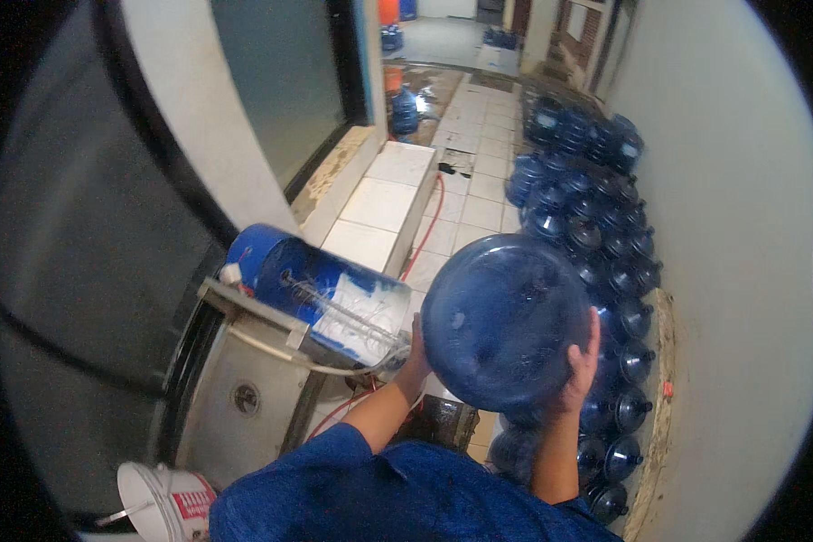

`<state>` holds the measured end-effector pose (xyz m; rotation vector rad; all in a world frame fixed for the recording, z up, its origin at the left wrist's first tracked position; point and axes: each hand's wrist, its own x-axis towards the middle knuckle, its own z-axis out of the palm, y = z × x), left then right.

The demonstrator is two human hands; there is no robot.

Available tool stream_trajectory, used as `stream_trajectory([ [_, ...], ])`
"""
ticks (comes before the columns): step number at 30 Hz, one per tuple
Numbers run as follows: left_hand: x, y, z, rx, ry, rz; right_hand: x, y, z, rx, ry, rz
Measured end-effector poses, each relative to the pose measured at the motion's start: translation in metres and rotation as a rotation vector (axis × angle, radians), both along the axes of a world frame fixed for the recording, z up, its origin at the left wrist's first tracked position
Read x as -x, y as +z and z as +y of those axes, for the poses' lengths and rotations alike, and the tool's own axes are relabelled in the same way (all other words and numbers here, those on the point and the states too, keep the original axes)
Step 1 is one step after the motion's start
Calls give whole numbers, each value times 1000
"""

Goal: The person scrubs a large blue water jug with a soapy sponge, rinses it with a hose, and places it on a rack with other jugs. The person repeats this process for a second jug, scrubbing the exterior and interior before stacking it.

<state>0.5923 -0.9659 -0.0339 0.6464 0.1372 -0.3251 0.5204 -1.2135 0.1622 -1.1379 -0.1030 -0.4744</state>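
Note:
Between my two hands is a large blue water jug [506, 325], lifted in front of my chest with its round base turned up toward me. My left hand [414, 357] presses against its left side, the fingers mostly hidden behind it. On the right side, my right hand [580, 366] grips the jug with thumb and fingers showing along its edge. The neck of the jug is out of sight underneath. Left of it, a blue drum [280, 289] lies on its side, with a clear hose across its pale label.
Several rows of blue water jugs [596, 226] stand along the right wall. At my left are a steel sink [244, 361] with a drain and a white bucket [158, 497]. A red hose [429, 226] runs beside the tiled step [370, 212]. Wet floor lies farther off.

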Motion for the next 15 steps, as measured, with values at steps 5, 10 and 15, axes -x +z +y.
stream_trajectory([
  [5, 67, 27, 70, -10, 167, -183, 56, 15, 36, 101, 17, -127],
  [10, 202, 69, 193, -203, 421, 34, 155, 47, 115, -306, 335, -140],
  [15, 412, 124, 310, -452, 794, -177, 226, -17, 193, -565, 597, 49],
])
